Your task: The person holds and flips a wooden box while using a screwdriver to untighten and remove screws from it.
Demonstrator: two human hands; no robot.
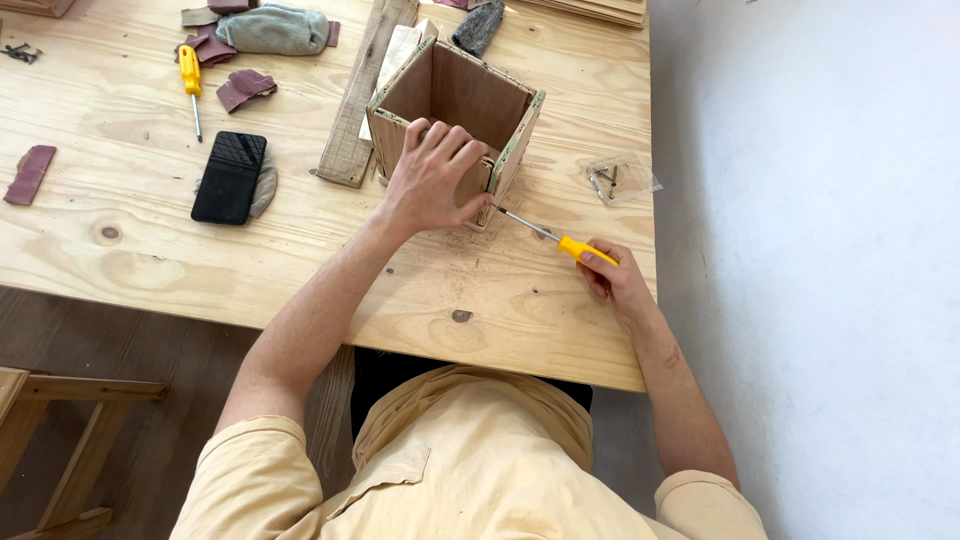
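Right hand (612,283) closed round the yellow handle of a screwdriver (560,241), near the table's right edge. Shaft runs up and left from the grip; tip meets the lower near corner of the box (455,110). Whether the tip sits in a screw head: cannot tell.

Left hand (432,178) clamped over the box's near wall, fingers curled over the rim and into the open top, thumb on the outside. Box is open-topped plywood, standing on the table (300,260) just up-left of the screwdriver grip, a little tilted to the table edge.

Right of the box, above the right hand: small clear bag (620,178) with screws inside. Just left of the box: a wood strip (362,95) lying lengthwise. Farther left: black phone (229,177) resting partly on a grey pad. Beyond it, a second yellow screwdriver (191,85), dark red sandpaper scraps (244,87), a grey-green cloth (275,30). Another sandpaper piece (30,173) at the far left edge. Fine dust on the table between the two hands.
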